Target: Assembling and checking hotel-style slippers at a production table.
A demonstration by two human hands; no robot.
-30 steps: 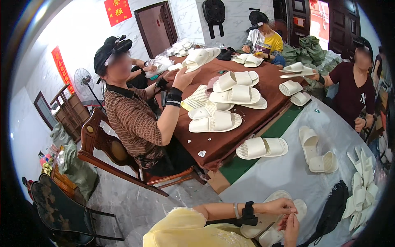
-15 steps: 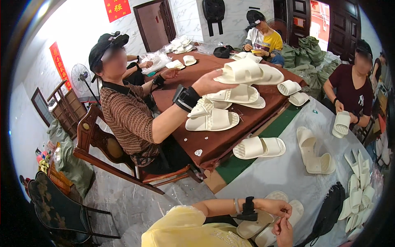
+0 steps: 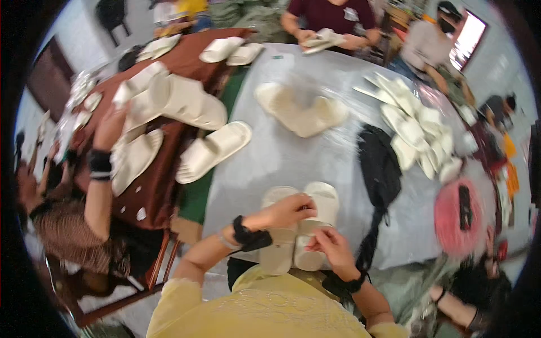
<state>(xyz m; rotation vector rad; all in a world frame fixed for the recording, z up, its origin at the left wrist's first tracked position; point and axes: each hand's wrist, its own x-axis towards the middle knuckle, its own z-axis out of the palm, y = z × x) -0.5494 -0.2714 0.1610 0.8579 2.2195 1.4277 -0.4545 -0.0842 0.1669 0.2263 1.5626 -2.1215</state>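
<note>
A pair of cream slippers lies on the grey-covered table close in front of me, the left slipper (image 3: 276,259) and the right slipper (image 3: 324,201) side by side. Over the left one hangs my left hand (image 3: 286,212), its fingers pinched together near the straps. Just below and to its right, my right hand (image 3: 333,248) is also closed in a pinch above the right slipper. Blur hides anything small between the fingertips of either hand. Both my wrists wear black bands.
A black bag (image 3: 378,169) lies right of the slippers, with a slipper pile (image 3: 417,129) beyond. A single slipper (image 3: 214,152) and a bent slipper (image 3: 304,112) lie farther off. At left, a co-worker's hand (image 3: 110,127) holds slippers. A pink roll (image 3: 459,217) sits at right.
My view has swung to the right, so the whole scene sits farther left and my slippers show more fully. My hands stay pinched close together, now slightly farther apart.
</note>
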